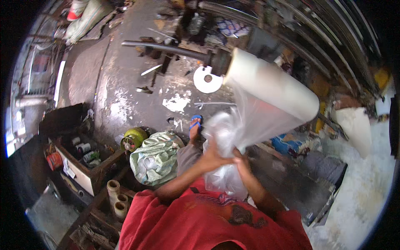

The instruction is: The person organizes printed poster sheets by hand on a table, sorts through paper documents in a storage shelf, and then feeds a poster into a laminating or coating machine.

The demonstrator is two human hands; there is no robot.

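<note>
Clear plastic film [233, 137] hangs from white roll [271, 83]; left hand [212, 158] and right hand [241, 160] grip clamped on it.

One large white film roll [271, 83] hangs on one dark steel bar [166, 48] at one o'clock. Two hands, the left hand [212, 156] and the right hand [241, 160], meet at one bunch of clear plastic film [227, 129]. One blue sandal [196, 122] shows at centre. One green gas cylinder [133, 138] and one stuffed pale sack [156, 158] sit at nine o'clock. Three cardboard cores [116, 196] stand at seven o'clock.
</note>
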